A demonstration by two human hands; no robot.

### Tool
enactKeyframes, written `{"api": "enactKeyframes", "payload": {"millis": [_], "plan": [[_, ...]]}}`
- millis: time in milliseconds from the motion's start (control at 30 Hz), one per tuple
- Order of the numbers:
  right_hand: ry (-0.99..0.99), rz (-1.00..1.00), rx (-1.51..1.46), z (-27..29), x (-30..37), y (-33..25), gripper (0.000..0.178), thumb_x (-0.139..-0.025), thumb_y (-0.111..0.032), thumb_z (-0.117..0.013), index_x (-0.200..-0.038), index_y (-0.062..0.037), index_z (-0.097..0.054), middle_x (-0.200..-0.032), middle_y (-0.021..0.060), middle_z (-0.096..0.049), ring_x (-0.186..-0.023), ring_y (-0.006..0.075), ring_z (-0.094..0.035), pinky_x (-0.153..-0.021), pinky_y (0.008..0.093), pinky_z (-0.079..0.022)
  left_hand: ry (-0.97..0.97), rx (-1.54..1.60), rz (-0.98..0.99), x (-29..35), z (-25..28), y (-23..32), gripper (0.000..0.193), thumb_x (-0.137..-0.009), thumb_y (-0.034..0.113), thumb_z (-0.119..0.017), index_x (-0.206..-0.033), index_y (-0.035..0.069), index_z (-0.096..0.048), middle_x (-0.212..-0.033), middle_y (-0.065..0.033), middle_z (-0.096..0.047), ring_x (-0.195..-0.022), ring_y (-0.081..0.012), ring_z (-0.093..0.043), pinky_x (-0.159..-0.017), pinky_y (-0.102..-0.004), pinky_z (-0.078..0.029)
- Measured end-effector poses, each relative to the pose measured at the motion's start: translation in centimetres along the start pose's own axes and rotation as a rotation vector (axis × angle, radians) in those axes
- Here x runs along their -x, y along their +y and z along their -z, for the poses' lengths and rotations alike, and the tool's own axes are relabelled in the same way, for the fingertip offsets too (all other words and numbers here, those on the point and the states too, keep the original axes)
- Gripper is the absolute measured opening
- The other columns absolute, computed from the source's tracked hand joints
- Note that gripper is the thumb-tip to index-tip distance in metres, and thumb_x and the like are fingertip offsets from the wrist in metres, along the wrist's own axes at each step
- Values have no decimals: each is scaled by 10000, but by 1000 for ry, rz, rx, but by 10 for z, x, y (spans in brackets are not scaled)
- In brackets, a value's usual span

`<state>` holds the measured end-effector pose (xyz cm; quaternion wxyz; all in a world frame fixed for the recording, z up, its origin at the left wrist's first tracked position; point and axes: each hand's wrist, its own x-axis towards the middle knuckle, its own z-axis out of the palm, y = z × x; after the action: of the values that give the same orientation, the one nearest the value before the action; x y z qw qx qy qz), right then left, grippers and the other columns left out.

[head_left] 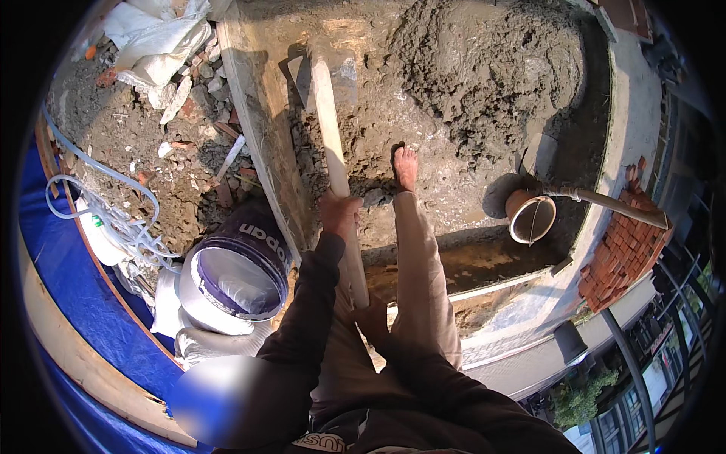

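My left hand (338, 214) is wrapped round the middle of a long wooden handle. Lower down, near my legs, my right hand (370, 318) is closed on the handle's end. This is a hoe (330, 144); its flat metal blade (345, 78) lies at the far end, on wet grey mortar by the left board. Right of the blade, a heap of wet mortar (484, 76) spreads over the trough floor. My bare foot (406, 168) is planted in the wet mix, right of the handle.
A small bucket (532, 218) and a second hoe (605, 203) are at the right. A wooden board (253, 125) edges the left side. Beyond it are rubble (189, 129), a clear hose (113, 172) and a large dark bucket (238, 281). Stacked red bricks (624, 246) stand far right.
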<state>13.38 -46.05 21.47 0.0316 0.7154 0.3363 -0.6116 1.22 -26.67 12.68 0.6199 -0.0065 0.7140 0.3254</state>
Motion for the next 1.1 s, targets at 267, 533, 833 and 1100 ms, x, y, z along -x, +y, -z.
{"api": "enactKeyframes", "payload": {"millis": [267,533,833,1100], "plan": [[-22,153,-584,31,-125,-67,196,-641,-27,-623,-833,-25,-583,-660,-2,-513,-607,78,-486,-526,299,-446,-117,8,-91,-111,-73,71,188,-706,67,-699,-802,35,-541,-630,-42,-516,-478,-145,-498,-398,-320,-406],[-147,-185,-496,1,-54,-31,220,-669,-84,-686,-845,-2,-582,-731,71,-597,-672,163,-586,-574,323,-481,-87,-179,79,-67,-44,19,193,-671,32,-662,-797,24,-516,-566,-59,-505,-394,-174,-481,-348,-331,-415],[-85,-246,-86,3,48,-18,405,-668,-199,-710,-973,53,-626,-877,172,-674,-827,261,-647,-734,381,-509,41,-61,-13,11,16,-46,209,-691,-8,-652,-818,14,-488,-569,-46,-478,-453,-137,-500,-370,-313,-378],[-131,-17,-305,-21,-48,-28,312,-664,-90,-669,-956,6,-618,-763,70,-636,-708,180,-618,-645,347,-501,-24,-27,-205,-55,12,35,245,-694,46,-699,-853,-3,-519,-587,-47,-527,-424,-130,-505,-363,-296,-419]]}}
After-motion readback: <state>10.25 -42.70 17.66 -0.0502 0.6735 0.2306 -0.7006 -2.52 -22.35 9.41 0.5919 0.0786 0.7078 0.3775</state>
